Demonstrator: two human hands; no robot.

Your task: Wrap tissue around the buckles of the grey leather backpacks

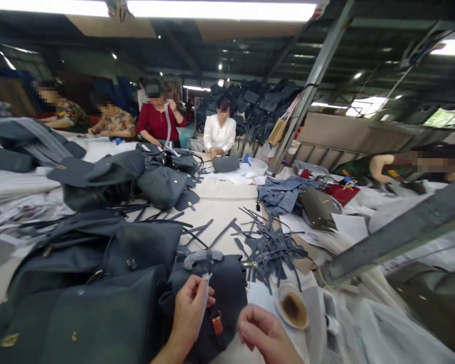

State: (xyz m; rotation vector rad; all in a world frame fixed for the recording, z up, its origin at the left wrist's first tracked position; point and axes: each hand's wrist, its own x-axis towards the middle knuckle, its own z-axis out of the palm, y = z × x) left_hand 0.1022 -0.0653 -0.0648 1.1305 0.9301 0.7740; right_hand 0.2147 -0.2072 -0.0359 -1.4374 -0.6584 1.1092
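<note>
My left hand (192, 306) pinches a thin, whitish translucent strip (203, 303) between thumb and fingers. It hovers over a dark navy bag (229, 283), whose top handle (202, 258) is wrapped in pale, see-through material. An orange-brown strap piece with a buckle (217, 323) shows on the bag's front. At the bag's right edge is my right hand (263, 331), its fingers curled together. Whatever might be between those fingertips is hidden. Just beyond the right hand sits a white dish with brown contents (293, 307).
Large dark bags (94, 303) are piled at my left. Loose dark straps (273, 247) lie in a tangle ahead to the right. A slanted metal beam (394, 227) crosses the right side. Across the table (227, 194) several people work, one in a white top (220, 132).
</note>
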